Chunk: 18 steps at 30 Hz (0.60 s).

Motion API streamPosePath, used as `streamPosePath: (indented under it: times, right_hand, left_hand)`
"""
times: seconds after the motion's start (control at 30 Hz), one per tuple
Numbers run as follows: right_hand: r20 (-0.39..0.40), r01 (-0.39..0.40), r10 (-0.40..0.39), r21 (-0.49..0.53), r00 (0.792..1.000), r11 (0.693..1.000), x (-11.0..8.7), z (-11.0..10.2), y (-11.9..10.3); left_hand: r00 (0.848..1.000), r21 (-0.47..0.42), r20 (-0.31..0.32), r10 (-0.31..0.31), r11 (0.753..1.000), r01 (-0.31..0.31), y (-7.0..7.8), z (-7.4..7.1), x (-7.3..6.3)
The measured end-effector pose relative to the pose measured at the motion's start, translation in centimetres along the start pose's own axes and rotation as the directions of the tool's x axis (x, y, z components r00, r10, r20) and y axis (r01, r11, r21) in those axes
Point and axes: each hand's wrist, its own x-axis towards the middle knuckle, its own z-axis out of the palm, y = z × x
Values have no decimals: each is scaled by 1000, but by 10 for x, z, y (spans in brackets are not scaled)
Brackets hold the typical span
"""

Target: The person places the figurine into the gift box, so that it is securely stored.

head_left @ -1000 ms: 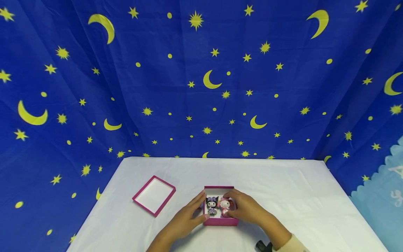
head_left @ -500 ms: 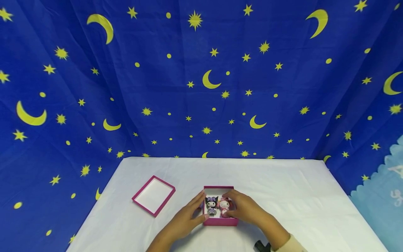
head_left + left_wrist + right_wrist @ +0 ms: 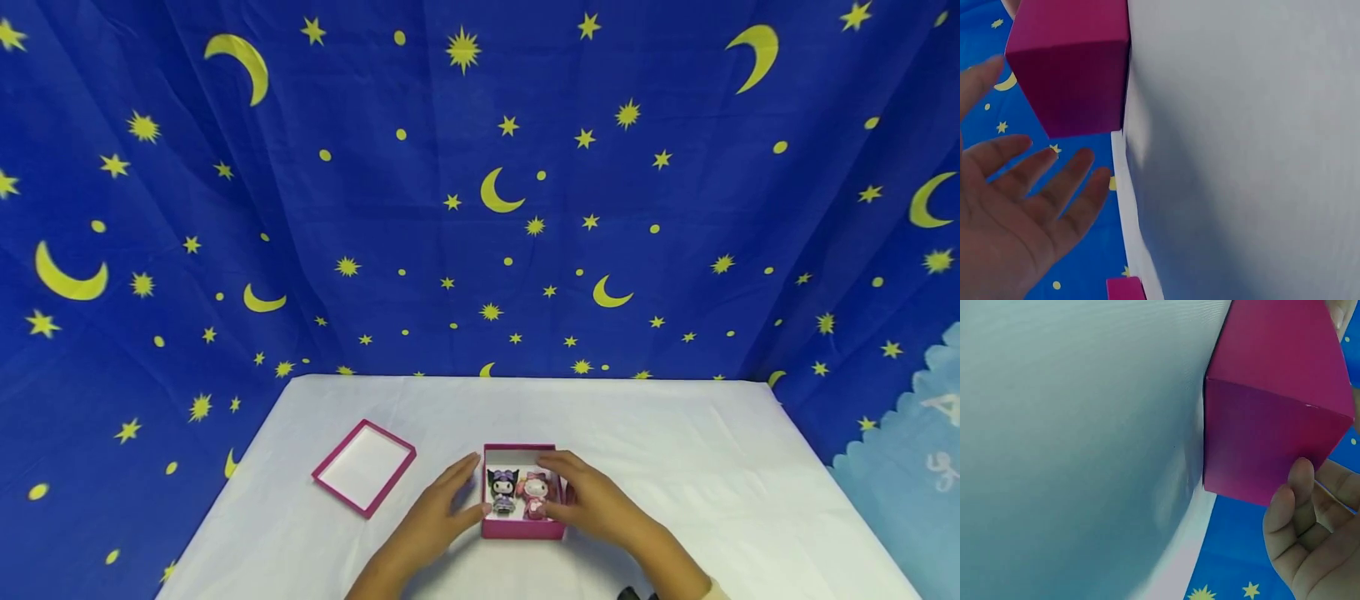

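An open magenta box [image 3: 522, 529] with a white inside sits on the white table. Two small figurines lie side by side in it: a black-and-purple one [image 3: 503, 492] at left, a pink one [image 3: 535, 493] at right. Beside the box's left wall is my left hand [image 3: 431, 517], fingers spread and apart from the wall in the left wrist view. My right hand [image 3: 600, 502] spans the right side, index finger over the far right corner, thumb overlapping the pink figurine's lower edge. In the right wrist view, two loosely bent fingers [image 3: 1300, 481] are right at the box's outer wall.
To the left lies the box's lid [image 3: 365, 468], magenta-rimmed with its white inside up. The white cloth-covered table [image 3: 675, 450] ends at a blue curtain [image 3: 420, 208] with yellow moons and stars. A light-blue scalloped panel [image 3: 900, 467] stands at far right.
My left hand has drawn slightly left, off the box wall. My right hand has shifted a little right, showing more of the pink figurine. Both figurines stay in the box.
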Motion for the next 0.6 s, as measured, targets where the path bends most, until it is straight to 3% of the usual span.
streamPosePath:
  times: [0.17,0.37,0.6]
  right_hand:
    - [1,-22,22,53,1000,998,-7,-2,4]
    - [37,-91,87,106,995,990,-11,-5,8]
    - [99,-128,117,113,988,985,-14,-8,11]
  left_hand:
    - [990,-26,-134,-50,999,47,-2,-11,2]
    - [951,-33,-292,-99,995,93,-9,-28,1]
    - [917,-52,-374,-137,991,127,-25,-48,-2]
